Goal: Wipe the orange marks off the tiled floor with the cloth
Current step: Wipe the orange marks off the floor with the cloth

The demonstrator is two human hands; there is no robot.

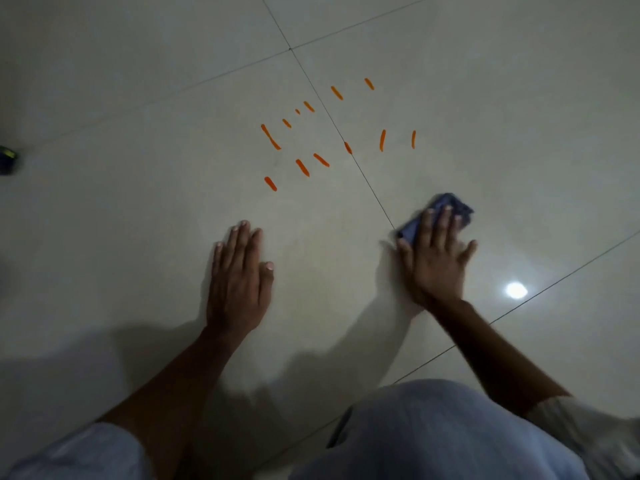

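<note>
Several short orange marks [302, 167] streak the pale tiled floor [138, 202] across a grout line, up the middle of the view. My right hand [434, 259] lies flat with spread fingers on a dark blue cloth [457, 206], pressing it to the floor below and right of the marks. The cloth touches none of the marks. My left hand [239, 275] rests palm down on the tile, fingers straight and holding nothing, just below the nearest mark [270, 183].
A bright light reflection [516, 290] glares on the tile right of my right hand. A dark object with a green edge [7, 159] sits at the far left edge. My knee in pale cloth [440, 434] fills the bottom right.
</note>
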